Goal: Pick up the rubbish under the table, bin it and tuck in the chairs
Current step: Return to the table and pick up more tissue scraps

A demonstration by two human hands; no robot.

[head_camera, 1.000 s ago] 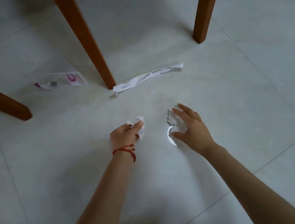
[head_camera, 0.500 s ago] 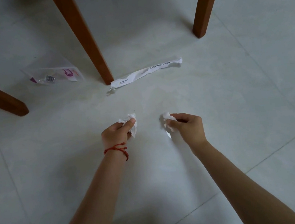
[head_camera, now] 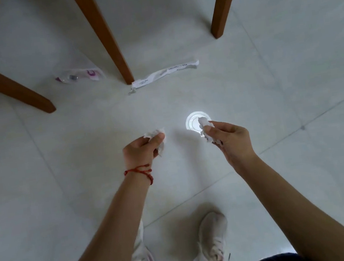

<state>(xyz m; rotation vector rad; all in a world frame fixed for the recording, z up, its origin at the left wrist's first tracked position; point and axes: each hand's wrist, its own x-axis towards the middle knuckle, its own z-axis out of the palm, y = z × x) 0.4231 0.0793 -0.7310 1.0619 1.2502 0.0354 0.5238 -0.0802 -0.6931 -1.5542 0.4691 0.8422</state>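
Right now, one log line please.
left hand: holds tissue | right hand: holds tissue | floor: wrapper, packet

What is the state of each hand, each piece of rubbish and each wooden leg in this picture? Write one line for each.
left hand: grips a crumpled tissue.
right hand: grips a second crumpled tissue.
long white wrapper: flat on the floor, one end at a wooden leg.
clear plastic packet: flat on the floor, untouched.
other wooden legs: standing on the floor.
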